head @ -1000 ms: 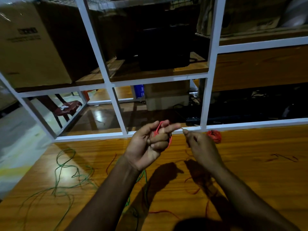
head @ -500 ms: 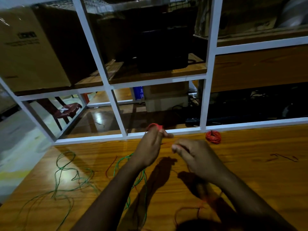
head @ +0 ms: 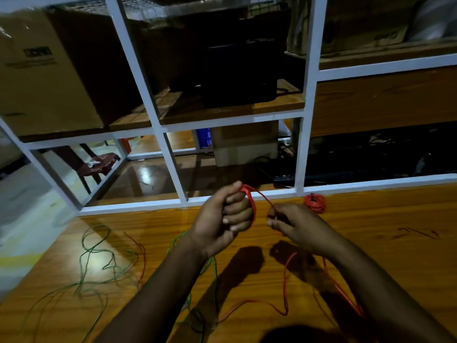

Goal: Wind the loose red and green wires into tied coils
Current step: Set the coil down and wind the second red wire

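Your left hand [head: 223,222] is curled into a fist, with the red wire [head: 251,205] looped around its fingers above the wooden table [head: 385,246]. Your right hand [head: 294,225] pinches the same wire just beside it. A finished red coil [head: 314,203] lies near the white frame [head: 300,134]; loose green wire [head: 99,263] lies at the left.

A storeroom or workshop: a white metal rack [head: 304,115] holds a cardboard box [head: 42,70] and dark equipment [head: 237,70], beside a wooden worktable [head: 383,243] strewn with loose green wires [head: 99,263].
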Action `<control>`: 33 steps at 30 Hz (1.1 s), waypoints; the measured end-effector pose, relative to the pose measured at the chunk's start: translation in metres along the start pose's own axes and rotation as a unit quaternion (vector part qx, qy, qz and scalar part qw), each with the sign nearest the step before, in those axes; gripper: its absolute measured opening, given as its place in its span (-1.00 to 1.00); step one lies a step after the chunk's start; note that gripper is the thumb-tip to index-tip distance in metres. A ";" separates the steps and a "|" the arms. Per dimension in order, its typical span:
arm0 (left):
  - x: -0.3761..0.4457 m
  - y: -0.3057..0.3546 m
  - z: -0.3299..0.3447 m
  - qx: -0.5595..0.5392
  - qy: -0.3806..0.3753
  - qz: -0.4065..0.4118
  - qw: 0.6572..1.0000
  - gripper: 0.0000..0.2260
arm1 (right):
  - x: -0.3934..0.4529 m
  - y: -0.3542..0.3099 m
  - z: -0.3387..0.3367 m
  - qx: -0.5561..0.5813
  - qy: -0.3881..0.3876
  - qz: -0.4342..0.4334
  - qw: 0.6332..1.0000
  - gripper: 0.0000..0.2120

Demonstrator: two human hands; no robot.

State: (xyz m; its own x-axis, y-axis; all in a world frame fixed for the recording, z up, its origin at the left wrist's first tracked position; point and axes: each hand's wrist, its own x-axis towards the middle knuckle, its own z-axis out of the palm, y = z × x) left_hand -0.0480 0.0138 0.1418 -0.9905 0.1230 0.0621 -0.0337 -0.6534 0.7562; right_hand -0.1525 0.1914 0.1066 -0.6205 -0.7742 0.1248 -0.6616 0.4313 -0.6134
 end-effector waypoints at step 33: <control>-0.005 -0.010 0.018 0.310 -0.038 -0.045 0.949 -0.72 | 0.006 -0.013 -0.026 0.096 0.231 0.011 0.968 -0.70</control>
State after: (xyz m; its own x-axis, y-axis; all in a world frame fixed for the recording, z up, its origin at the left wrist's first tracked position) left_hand -0.0401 0.0332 0.1459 -0.9739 0.2266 0.0076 -0.0097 -0.0750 0.9971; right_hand -0.1591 0.1934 0.1357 -0.7847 -0.4573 0.4186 -0.5834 0.3165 -0.7480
